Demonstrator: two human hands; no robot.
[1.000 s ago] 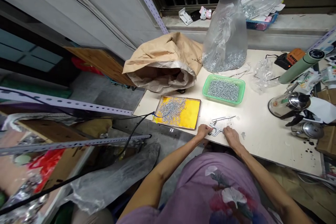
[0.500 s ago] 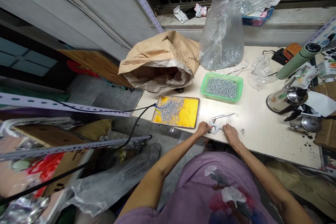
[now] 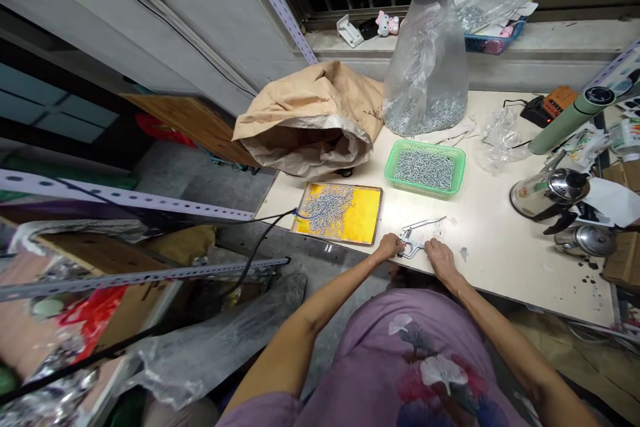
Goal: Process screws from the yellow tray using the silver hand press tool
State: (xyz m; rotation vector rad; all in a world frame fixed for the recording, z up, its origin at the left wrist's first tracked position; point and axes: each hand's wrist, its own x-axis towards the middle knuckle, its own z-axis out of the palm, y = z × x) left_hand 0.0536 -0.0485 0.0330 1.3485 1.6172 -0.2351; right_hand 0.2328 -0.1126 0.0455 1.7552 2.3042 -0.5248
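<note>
Near the table's front edge lies a silver metal frame (image 3: pixel 412 250) with a rounded opening and a small red part at its left end. A thin metal rod (image 3: pixel 424 222) stretches out behind it. At the frame's left end, the fingers of my left hand (image 3: pixel 389 247) are closed on it. My right hand (image 3: pixel 441 257) pinches its right end. What lies between the fingertips is too small to make out. To the left, a yellow tray (image 3: pixel 366 213) holds a heap of small metal screws (image 3: pixel 327 210). Behind my hands, a green basket (image 3: pixel 461 167) holds more screws (image 3: pixel 425 169).
A large brown paper sack (image 3: pixel 310 107) lies open behind the tray. Next to it stands a plastic bag (image 3: pixel 425 60) of screws. On the right are a glass pot (image 3: pixel 537 195), a metal teapot (image 3: pixel 585 239) and a green flask (image 3: pixel 565 123). A black cable (image 3: pixel 255 255) reaches the tray's left side.
The view has shifted slightly. Both hands stay at the metal frame, with hardly any visible movement.
</note>
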